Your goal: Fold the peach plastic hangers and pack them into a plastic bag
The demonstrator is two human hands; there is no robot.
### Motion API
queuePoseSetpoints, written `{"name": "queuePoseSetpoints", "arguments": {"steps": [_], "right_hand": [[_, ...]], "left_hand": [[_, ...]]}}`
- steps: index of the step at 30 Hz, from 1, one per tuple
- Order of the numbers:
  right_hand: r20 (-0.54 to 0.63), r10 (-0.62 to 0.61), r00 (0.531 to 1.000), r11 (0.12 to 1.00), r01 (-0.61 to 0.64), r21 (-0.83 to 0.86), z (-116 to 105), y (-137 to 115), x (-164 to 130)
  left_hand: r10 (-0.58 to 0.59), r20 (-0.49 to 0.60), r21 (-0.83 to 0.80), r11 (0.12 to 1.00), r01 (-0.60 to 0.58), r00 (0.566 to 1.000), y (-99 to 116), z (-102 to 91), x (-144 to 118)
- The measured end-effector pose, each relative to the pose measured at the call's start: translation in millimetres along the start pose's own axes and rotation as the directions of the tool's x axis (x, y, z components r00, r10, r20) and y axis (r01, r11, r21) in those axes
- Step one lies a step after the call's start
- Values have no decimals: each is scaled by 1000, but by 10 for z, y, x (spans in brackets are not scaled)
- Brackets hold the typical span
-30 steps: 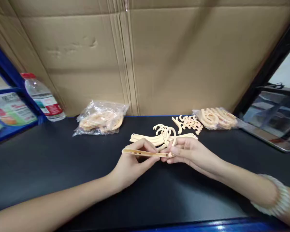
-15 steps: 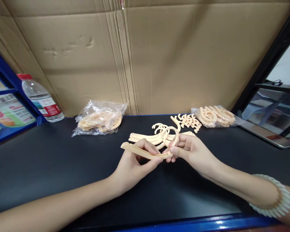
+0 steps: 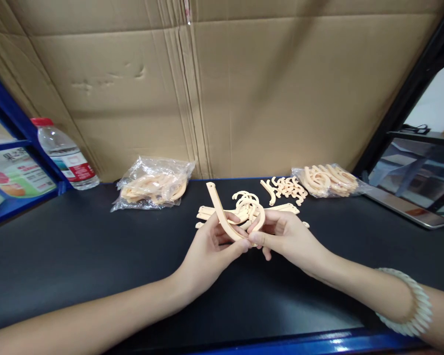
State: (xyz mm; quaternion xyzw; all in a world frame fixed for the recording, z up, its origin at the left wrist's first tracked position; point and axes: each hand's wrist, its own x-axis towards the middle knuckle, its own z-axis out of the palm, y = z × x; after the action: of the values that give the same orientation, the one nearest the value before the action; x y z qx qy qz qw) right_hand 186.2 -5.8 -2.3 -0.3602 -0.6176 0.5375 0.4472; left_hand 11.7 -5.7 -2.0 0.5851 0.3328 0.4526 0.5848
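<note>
**Joining a hook piece to a curved arm, held over the black surface**

The left hand (image 3: 210,241) is closed around a long, curved, cream-coloured plastic arm (image 3: 219,212), which stands tilted with its free end pointing up and away. The right hand (image 3: 281,236) pinches a cream-coloured plastic hook piece (image 3: 259,219) between thumb and fingertips, and the two parts meet where both hands touch, above the black surface (image 3: 96,246). This looks like the fitting step: the hook's stem is being seated at the arm's lower end, though the joint itself is hidden by the fingers. The next move likely calls for a firm squeeze with both parts kept in line. Just behind the hands lies a pile of finished-looking cream plastic pieces (image 3: 244,204); loose small hooks (image 3: 286,188) and two clear bags of parts (image 3: 153,185) (image 3: 329,180) lie further back.
</note>
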Motion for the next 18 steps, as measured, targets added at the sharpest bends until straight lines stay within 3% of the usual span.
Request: {"name": "queuePoseSetpoints", "arguments": {"steps": [4, 6, 7, 9, 11, 13, 15, 18], "right_hand": [[11, -2, 1000, 994, 3, -107, -211, -79, 111], [-67, -120, 991, 948, 94, -303, -465, -116, 217], [-79, -205, 976, 870, 145, -472, -613, -120, 279], [25, -340, 940, 600, 238, -764, -899, -92, 404], [195, -353, 915, 366, 326, -872, -1120, -21, 520], [292, -304, 907, 241, 370, -897, -1247, 69, 613], [329, -258, 908, 211, 385, -898, -1292, 148, 675], [322, -270, 907, 282, 394, -875, -1266, 193, 710]], "left_hand": [[-17, -23, -46, 999, 16, 1000, -27, -41, 11], [-42, -46, -75, 996, 39, 998, -39, -62, 16], [-55, -53, -84, 995, 51, 997, -43, -68, 18], [-74, -59, -86, 994, 69, 996, -45, -74, 21], [-85, -72, -86, 993, 79, 994, -39, -72, 23], [-95, -89, -91, 992, 87, 992, -28, -68, 24], [-99, -98, -103, 991, 89, 990, -18, -65, 24], [-98, -90, -127, 988, 86, 991, -14, -69, 24]]}}
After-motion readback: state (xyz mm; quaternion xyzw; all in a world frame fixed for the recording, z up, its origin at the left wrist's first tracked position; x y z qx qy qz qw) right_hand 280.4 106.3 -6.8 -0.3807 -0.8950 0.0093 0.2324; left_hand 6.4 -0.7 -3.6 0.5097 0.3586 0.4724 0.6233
